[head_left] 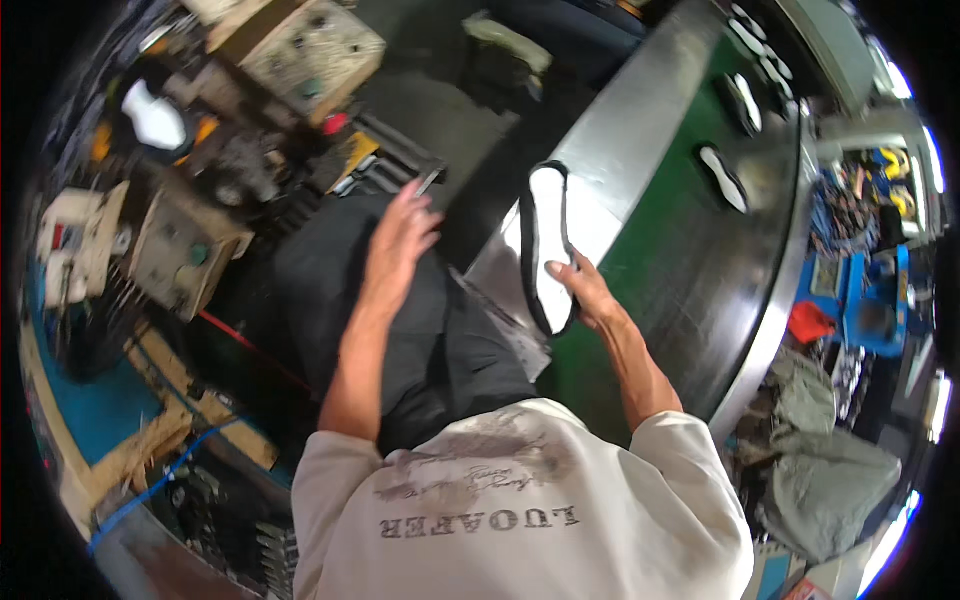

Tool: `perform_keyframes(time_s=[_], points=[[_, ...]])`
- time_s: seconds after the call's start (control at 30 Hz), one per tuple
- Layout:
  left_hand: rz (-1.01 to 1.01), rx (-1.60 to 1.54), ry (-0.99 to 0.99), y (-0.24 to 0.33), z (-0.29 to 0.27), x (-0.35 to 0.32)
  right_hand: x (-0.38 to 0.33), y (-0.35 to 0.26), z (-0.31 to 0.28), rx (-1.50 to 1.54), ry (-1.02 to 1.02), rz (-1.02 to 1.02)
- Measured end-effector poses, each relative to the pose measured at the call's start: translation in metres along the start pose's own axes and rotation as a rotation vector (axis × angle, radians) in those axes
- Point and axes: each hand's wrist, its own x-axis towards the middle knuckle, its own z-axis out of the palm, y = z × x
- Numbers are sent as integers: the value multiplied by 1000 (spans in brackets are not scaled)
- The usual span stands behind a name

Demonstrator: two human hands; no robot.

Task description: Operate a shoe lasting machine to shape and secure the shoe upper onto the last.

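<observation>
My right hand [592, 291] is closed on the edge of a black shoe upper with a white bottom [547, 225], thumb lying on the white face. The piece is tilted lengthwise above the shiny metal rim of the conveyor [655, 95], white side up. My left hand [402, 243] is over my dark trousers, fingers apart. A small metallic piece shows by its fingertips; whether they touch it I cannot tell. On the machine at far left is another white-bottomed shoe piece [155, 117].
Several similar shoe pieces [722, 178] lie on the green conveyor belt [665, 225] to the right. Worn machine blocks [312, 55] stand at the left. Grey cloth [830, 490] and a blue rack [870, 300] with a red item [811, 322] are beyond the conveyor's right edge.
</observation>
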Motion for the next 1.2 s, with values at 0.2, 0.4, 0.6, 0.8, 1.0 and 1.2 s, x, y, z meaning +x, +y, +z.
perform_keyframes(time_s=[0.2, 0.4, 0.6, 0.8, 1.0, 1.2], points=[[301, -20, 223, 32, -40, -67, -8, -42, 172, -178, -629, 14], [377, 206, 496, 30, -106, -134, -3, -25, 249, -433, -773, 7], [292, 51, 482, 15, -121, -151, 0, -9, 263, -316, -760, 162], [283, 12, 438, 7, -122, -147, 1, -4, 271, -417, -696, 32], [274, -128, 357, 1, -131, -159, -23, -8, 260, -614, -678, -170], [482, -257, 243, 79, -120, -203, -37, -39, 268, -1163, -552, -1001]])
